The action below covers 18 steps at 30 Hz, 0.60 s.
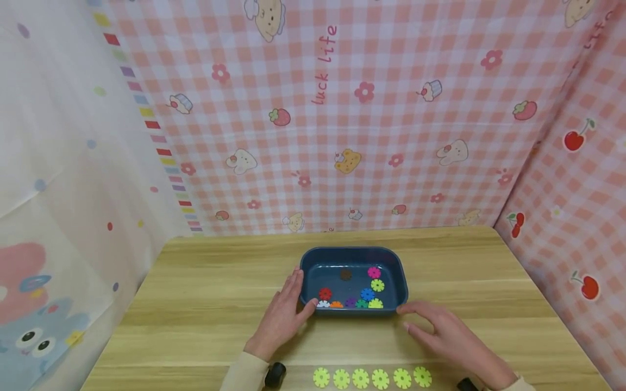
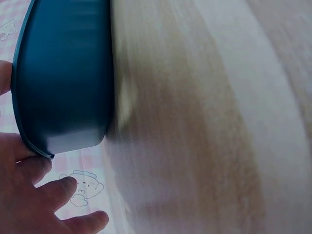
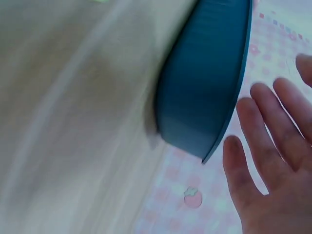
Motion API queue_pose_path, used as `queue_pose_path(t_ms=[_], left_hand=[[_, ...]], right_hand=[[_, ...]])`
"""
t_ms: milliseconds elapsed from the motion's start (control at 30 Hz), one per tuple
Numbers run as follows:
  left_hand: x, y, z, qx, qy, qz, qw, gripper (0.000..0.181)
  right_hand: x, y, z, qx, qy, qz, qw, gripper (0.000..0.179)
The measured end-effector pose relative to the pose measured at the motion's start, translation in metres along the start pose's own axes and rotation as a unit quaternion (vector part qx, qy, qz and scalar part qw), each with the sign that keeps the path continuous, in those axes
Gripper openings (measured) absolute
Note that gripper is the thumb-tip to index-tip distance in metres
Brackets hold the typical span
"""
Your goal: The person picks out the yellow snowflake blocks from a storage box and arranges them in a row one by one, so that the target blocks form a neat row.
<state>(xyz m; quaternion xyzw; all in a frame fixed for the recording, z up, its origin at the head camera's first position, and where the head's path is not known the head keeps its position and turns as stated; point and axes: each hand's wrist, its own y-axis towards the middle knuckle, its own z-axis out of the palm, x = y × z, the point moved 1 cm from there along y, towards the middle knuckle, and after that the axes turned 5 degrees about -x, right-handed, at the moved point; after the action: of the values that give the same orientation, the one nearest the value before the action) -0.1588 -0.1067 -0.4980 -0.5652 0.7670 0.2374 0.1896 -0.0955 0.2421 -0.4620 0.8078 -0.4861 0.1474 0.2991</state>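
Observation:
A dark blue rectangular tray [image 1: 353,313] stands upright on the wooden table, with several coloured notched plastic discs inside, including a pink disc [image 1: 374,272], a red disc [image 1: 325,294] and a brown disc [image 1: 345,275]. My left hand [image 1: 280,315] lies at its left front corner, thumb at the front rim and extended fingers along the left side. At the right front corner, the index fingertip of my right hand [image 1: 447,331] touches or nearly touches the rim. In the right wrist view its fingers [image 3: 263,141] are spread beside the tray's outer wall [image 3: 204,83].
Several yellow-green notched discs [image 1: 361,378] lie in a row along the near part of the wooden table [image 1: 220,282]. Behind it hangs a pink checked cloth [image 1: 342,130]. More cloth hangs at the right, and a white patterned cloth [image 1: 73,163] at the left.

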Motion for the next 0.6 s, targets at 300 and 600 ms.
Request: queue_pose_path(t_ms=[300, 600], left_hand=[[0.001, 0.001, 0.0, 0.0, 0.0, 0.001, 1.0, 0.08], [0.002, 0.0, 0.0, 0.001, -0.002, 0.004, 1.0, 0.08]], right_hand=[[0.008, 0.042, 0.018, 0.024, 0.003, 0.032, 0.9992, 0.036], [0.006, 0.073, 0.036, 0.075, 0.014, 0.052, 0.9957, 0.05]])
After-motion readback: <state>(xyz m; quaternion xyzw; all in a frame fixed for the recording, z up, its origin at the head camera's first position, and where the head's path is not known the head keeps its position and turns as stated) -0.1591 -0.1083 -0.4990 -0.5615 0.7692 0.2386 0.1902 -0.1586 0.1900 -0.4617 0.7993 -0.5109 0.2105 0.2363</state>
